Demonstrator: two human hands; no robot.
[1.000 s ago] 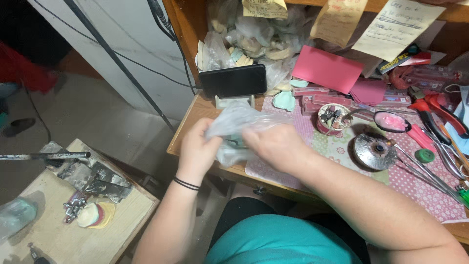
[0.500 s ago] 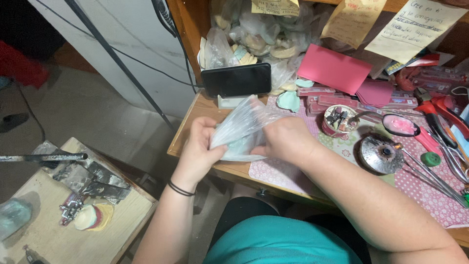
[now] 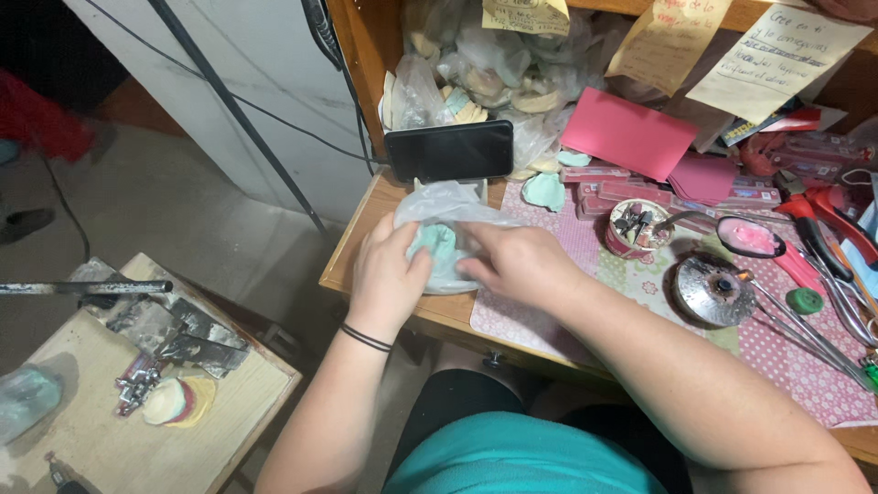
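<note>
A clear plastic bag (image 3: pixel 450 212) holding pale green lumps (image 3: pixel 432 241) lies at the near left corner of the wooden desk (image 3: pixel 352 247). My left hand (image 3: pixel 389 274) grips the bag's left side, a black band on its wrist. From the right, my right hand (image 3: pixel 521 265) pinches the bag, its fingers pressed into the plastic. A black phone (image 3: pixel 449 151) stands on a holder just behind the bag.
More filled plastic bags (image 3: pixel 476 73) are piled behind the phone. Pink cards (image 3: pixel 627 135), a small cup of bits (image 3: pixel 638 229), a round metal dish (image 3: pixel 715 291), red pliers (image 3: pixel 828 220) and thin metal tools (image 3: pixel 805 329) lie to the right. A low wooden stool (image 3: pixel 137 412) with scraps stands left.
The bag, held up and stretched between both hands a moment ago, has come down onto the desk. Both hands have closed in around it.
</note>
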